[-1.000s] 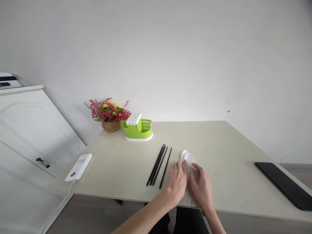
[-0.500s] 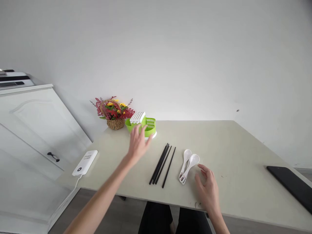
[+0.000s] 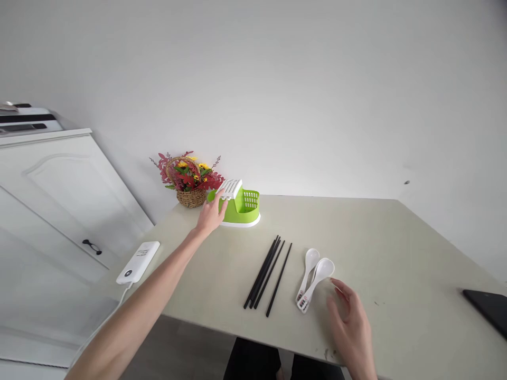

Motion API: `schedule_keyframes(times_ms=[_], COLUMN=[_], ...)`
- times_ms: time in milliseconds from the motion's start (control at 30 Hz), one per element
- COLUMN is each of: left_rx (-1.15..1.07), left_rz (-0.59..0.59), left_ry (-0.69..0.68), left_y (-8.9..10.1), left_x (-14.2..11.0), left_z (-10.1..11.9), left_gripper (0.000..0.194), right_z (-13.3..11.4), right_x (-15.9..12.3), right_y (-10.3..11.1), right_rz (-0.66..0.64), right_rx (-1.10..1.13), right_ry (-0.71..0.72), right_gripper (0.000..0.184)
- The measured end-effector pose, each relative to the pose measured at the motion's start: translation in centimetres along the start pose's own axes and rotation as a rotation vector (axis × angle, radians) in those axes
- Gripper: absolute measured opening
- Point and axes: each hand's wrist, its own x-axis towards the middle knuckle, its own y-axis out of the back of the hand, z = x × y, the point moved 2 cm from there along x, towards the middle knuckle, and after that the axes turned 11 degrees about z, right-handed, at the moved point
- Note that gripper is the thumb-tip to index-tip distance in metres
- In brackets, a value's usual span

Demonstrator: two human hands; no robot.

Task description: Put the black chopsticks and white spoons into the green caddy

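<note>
My left hand is stretched out to a green utensil holder with a slotted white top and a white base. Its fingers are apart in front of the holder's left part and overlap the edge of the white top; whether they touch it is not clear. On the table lie several black chopsticks, side by side. To their right, white spoons with printed labels on the handles lie partly overlapping. My right hand hovers just right of the spoons, fingers curved and apart, holding nothing.
A wicker basket of artificial flowers stands behind the holder on the left. A white power bank with a cable lies at the table's left edge, near a white cabinet. At the far right is a black phone-like object.
My left hand has moved forward to the holder's left side, beside its white top. My right hand stays near the spoons. The view has shifted slightly.
</note>
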Motion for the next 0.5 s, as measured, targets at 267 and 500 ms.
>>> schedule_keyframes(times_ms=[267,500], left_rx=[0.037,-0.013], left_rz=[0.001,0.002], left_ry=[-0.098,-0.219], left_y=[-2.2,-4.9], left_x=[0.7,1.3], left_z=[4.4,11.7], left_gripper=[0.059,0.053], right_z=[-0.2,-0.4], right_x=[-0.2,0.1], right_y=[0.0,0.0], right_rz=[0.033,0.022], right_rx=[0.005,0.036], right_ry=[-0.012,-0.033], right_gripper=[0.047,0.048])
